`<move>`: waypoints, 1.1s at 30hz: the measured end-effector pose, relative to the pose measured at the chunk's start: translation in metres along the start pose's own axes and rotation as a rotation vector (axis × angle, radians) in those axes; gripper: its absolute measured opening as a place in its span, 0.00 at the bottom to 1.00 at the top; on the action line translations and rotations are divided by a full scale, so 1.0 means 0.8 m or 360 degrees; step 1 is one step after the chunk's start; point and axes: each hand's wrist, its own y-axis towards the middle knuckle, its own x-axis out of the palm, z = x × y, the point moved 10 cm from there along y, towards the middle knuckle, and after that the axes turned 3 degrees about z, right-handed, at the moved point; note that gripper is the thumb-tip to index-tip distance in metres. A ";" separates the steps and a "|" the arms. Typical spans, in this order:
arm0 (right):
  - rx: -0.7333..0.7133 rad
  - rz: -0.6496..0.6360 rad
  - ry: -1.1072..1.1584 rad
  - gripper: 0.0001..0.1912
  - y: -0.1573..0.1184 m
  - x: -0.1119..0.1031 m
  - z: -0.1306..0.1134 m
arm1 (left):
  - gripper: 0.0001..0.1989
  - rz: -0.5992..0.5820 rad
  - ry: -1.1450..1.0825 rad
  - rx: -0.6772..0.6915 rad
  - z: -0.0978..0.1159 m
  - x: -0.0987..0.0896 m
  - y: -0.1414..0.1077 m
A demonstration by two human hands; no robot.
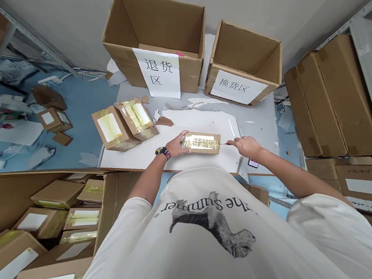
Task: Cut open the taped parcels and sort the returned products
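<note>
A small cardboard box (202, 142), its top covered with a white label and yellowish tape, lies on the white work surface in front of me. My left hand (176, 145), with a watch on the wrist, grips the box's left end, thumb on the near side and fingers behind. On the other side, my right hand (246, 146) is closed around a box cutter (227, 143); a bit of red and a thin blade show, and most of the handle is hidden in the fist. The blade's tip meets the right end of the box.
Two taped boxes (115, 127) lean together left of my left hand. Behind stand two large open cartons (121, 60) (209, 79) with paper signs. A phone (253, 163) lies by my right wrist. A big carton (107, 211) of parcels stands lower left; shelves with boxes (341, 103) rise right.
</note>
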 end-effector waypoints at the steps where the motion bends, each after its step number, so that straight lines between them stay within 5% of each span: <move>1: 0.0014 0.0016 0.0016 0.37 -0.001 0.007 0.005 | 0.65 0.0005 -0.0009 0.0011 0.000 0.000 0.001; 9: 0.0195 0.0101 0.0255 0.37 -0.014 0.061 0.030 | 0.65 -0.0001 -0.0027 0.0025 0.001 -0.002 0.005; 16: 0.0196 0.0137 0.0297 0.36 -0.018 0.064 0.030 | 0.64 -0.0012 0.0042 0.0011 0.000 -0.005 0.005; 22: 0.0258 0.0175 0.0453 0.31 -0.014 0.067 0.033 | 0.58 0.0261 0.0541 0.0245 0.051 -0.018 0.004; 28: 0.0290 0.0226 0.0606 0.30 -0.011 0.078 0.042 | 0.41 -0.0015 0.0680 0.0592 0.145 0.070 0.011; 33: 0.0311 0.0265 0.0641 0.32 -0.019 0.082 0.044 | 0.37 0.0002 0.0730 0.0630 0.174 0.116 0.022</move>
